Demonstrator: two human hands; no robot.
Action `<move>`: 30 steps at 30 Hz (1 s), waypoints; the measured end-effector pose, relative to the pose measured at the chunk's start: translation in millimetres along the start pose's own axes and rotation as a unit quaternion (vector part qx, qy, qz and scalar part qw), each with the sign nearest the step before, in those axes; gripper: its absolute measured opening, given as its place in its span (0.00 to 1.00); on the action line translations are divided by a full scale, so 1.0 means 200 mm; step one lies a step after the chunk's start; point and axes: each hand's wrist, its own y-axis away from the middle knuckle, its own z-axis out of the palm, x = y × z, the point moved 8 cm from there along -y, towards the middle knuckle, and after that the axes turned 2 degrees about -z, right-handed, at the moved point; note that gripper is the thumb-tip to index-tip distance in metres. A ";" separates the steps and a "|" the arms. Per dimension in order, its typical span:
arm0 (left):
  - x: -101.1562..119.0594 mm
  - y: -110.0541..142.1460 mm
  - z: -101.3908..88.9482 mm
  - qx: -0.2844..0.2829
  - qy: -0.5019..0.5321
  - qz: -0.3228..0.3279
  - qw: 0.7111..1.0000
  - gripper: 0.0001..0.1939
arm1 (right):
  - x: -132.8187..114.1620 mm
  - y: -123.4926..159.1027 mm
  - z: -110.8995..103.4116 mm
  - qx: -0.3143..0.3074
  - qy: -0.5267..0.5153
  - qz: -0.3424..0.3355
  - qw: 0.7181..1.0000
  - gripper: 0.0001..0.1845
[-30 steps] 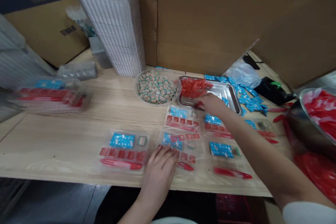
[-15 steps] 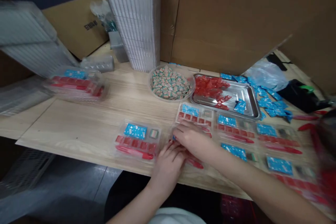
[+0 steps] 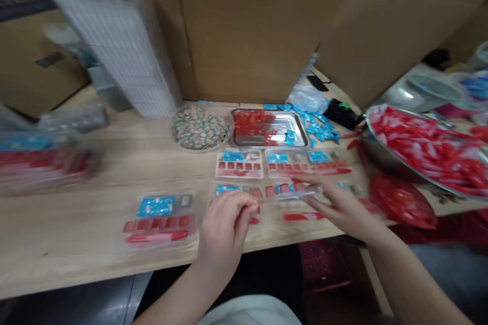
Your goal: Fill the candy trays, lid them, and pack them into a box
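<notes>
My left hand (image 3: 224, 221) is closed in a pinch at the left end of a thin clear plastic piece (image 3: 293, 195). Around its right end are the fingers and thumb of my right hand (image 3: 343, 208). Seen nearly edge-on and blurred, the piece could be a lid or a tray rim. Red squares and a red pen-shaped item (image 3: 303, 217) show around it. Left of my hands lies a clear compartment tray (image 3: 192, 226) with a blue packet (image 3: 156, 206), red squares and another red pen-shaped item (image 3: 156, 236). My left hand partly covers another filled tray.
Behind stand a bowl of small wrapped pieces (image 3: 201, 129) and a metal tray (image 3: 285, 118) with red packets. More filled trays (image 3: 239, 173) lie in front of it. A large metal bowl (image 3: 368, 137) of red items is at right, and stacked clear trays (image 3: 122, 56) stand at back left.
The view has swung right, bringing the large bowl of red items into sight. My hands, close together before, are now apart with the clear plastic piece between them.
</notes>
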 end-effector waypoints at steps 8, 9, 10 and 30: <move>-0.09 -0.24 0.74 -0.244 0.031 -0.094 0.965 0.06 | 0.43 0.47 -0.04 0.116 -0.156 0.276 0.941 0.26; -0.11 -0.25 0.81 -0.253 0.013 -0.086 0.964 0.06 | 0.46 0.51 -0.01 0.117 -0.133 0.289 0.941 0.26; -0.13 -0.25 0.86 -0.257 -0.005 -0.077 0.963 0.06 | 0.49 0.53 0.01 0.117 -0.101 0.296 0.943 0.26; 0.11 0.47 0.84 -0.215 -0.283 0.271 0.894 0.21 | 0.51 0.81 0.13 0.255 -0.092 0.353 0.895 0.14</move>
